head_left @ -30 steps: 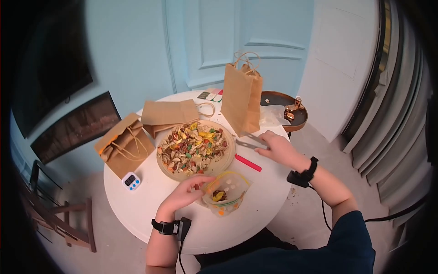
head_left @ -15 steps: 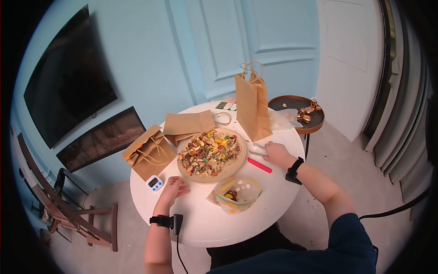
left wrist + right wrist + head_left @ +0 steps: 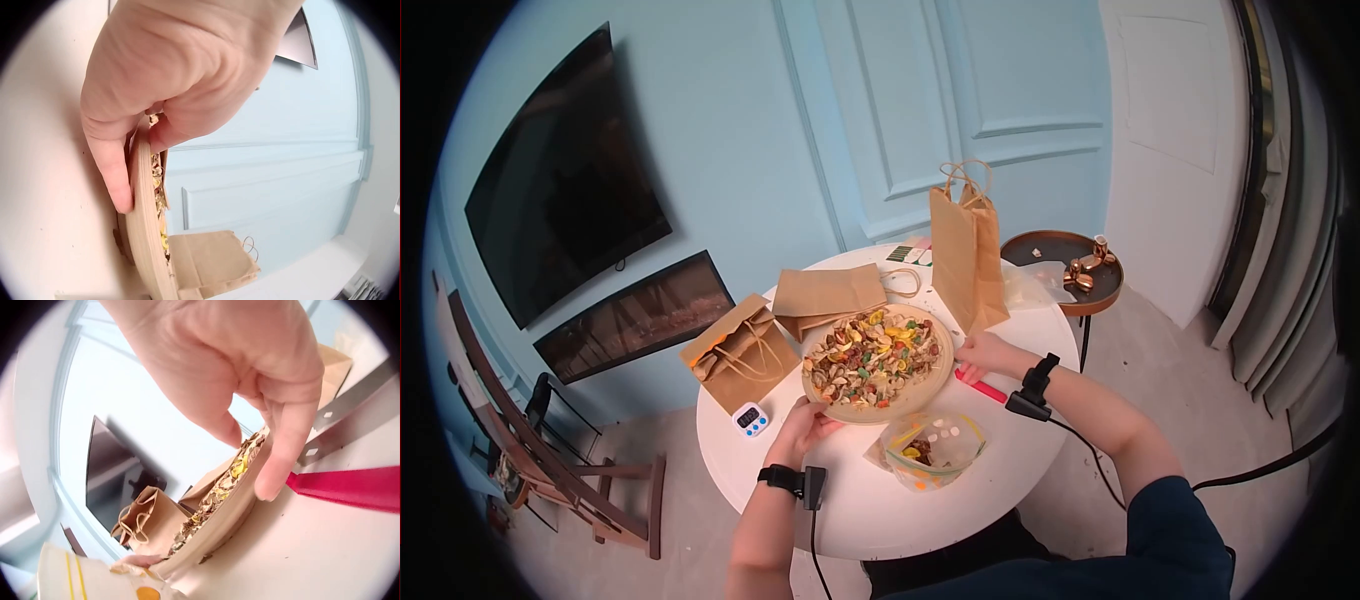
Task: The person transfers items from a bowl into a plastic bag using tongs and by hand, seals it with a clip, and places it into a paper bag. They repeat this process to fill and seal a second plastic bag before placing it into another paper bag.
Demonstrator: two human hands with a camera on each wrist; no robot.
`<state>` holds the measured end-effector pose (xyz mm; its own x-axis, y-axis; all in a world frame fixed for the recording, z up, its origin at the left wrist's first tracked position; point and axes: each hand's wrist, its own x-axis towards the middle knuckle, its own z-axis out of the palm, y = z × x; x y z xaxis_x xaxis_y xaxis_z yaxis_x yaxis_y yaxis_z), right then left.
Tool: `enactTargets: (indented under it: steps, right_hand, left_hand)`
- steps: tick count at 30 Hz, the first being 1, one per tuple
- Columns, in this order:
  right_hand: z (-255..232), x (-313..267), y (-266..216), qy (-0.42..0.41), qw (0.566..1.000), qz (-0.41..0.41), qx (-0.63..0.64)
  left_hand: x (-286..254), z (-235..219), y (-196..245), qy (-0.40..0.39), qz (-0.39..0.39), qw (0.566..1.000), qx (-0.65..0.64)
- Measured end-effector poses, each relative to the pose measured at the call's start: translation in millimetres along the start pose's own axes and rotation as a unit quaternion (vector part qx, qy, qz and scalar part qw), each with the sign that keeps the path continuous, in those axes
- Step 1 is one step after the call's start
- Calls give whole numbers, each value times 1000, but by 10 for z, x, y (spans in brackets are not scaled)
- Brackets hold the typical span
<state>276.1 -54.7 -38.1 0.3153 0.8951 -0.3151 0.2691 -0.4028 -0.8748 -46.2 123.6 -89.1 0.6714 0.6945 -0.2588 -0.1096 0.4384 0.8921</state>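
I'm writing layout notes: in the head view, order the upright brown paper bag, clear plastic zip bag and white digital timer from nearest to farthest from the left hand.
1. White digital timer, just left of the left hand.
2. Clear plastic zip bag, to the hand's right.
3. Upright brown paper bag, farther right, towards the back.

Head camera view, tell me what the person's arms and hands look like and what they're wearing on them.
The left hand and right hand are bare, without gloves. Each wrist wears a black strap with a dark boxy device and a thin black cable. A short, dark blue sleeve covers part of the right arm.
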Motion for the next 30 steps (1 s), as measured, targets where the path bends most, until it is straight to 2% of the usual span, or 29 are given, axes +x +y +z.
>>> enactTargets:
  steps: [1,3,4,6,7,11,13,16,21,24,26,27,29,30]
  right_hand:
    - [13,96,44,0,1000,-2,-2]
    - [42,288,168,-125,970,7,209]
    - [71,333,209,-124,970,3,208]
    - [167,339,211,-159,918,54,358]
    - [208,340,206,-153,913,65,373]
    - [212,63,23,-163,899,30,405]
    - [115,-49,-45,-207,891,5,403]
    - [77,-181,-87,-203,894,3,400]
    - [115,-370,-101,-165,894,7,416]
    - [106,-619,-146,-130,895,-33,424]
    - [162,-688,-131,-130,902,-76,404]
    - [144,-785,-185,-127,905,-73,400]
    - [260,-900,-276,-79,916,-113,376]
    - [257,-894,-239,-80,917,-108,376]
  left_hand:
    - [10,-31,-14,0,3,1000,-1]
    - [26,-49,-24,-14,10,1000,1]
    - [25,-40,-3,-15,13,1000,1]
    - [-83,16,64,-21,18,999,-16]
    - [-116,38,100,-22,21,999,-17]
    - [-334,128,281,-55,38,998,-13]
    - [-447,210,366,-78,38,996,-16]
    - [-475,221,384,-81,27,996,-26]
    - [-610,314,395,-84,34,995,-30]
    - [-792,379,405,-100,43,994,-20]
    - [-936,291,362,-21,98,992,77]
    - [-963,375,364,-24,97,992,71]
    - [-1010,458,371,55,205,969,129]
    - [-1009,426,382,57,201,970,127]
